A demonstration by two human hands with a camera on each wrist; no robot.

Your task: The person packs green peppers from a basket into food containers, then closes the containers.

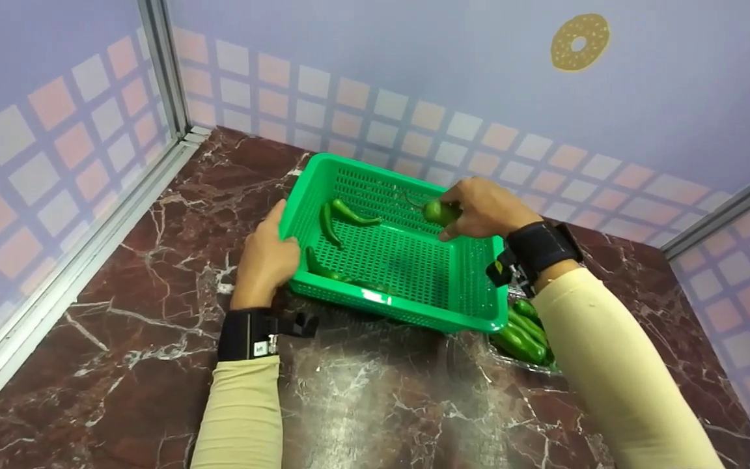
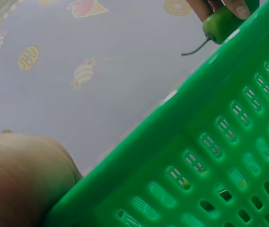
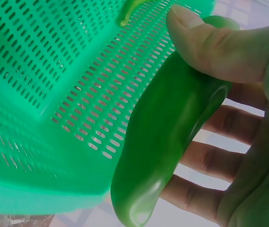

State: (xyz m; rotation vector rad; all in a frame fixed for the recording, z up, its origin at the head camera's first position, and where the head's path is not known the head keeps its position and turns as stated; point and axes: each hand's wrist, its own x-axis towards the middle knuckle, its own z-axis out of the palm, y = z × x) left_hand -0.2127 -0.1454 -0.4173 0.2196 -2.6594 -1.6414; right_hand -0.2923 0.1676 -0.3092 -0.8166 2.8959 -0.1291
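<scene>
Green pepper (image 1: 441, 212) is held over the far right part of a green perforated basket (image 1: 407, 273), pinched between the thumb and curled fingers of the right hand (image 1: 482, 210). In the right wrist view the pepper (image 3: 172, 142) is seen lying across the fingers (image 3: 229, 125) with the thumb pressed on its upper end, just beside the basket wall (image 3: 54, 94). The basket's left rim is gripped by the left hand (image 1: 265, 260), whose fingers are wrapped over the edge. Three slimmer peppers (image 1: 339, 221) are seen lying inside the basket. More green peppers (image 1: 523, 332) are piled in a clear tray just beside the basket's near right corner, partly hidden by the right forearm. Everything is set on a dark red marble counter (image 1: 121, 365), enclosed by walls with a tile pattern.
</scene>
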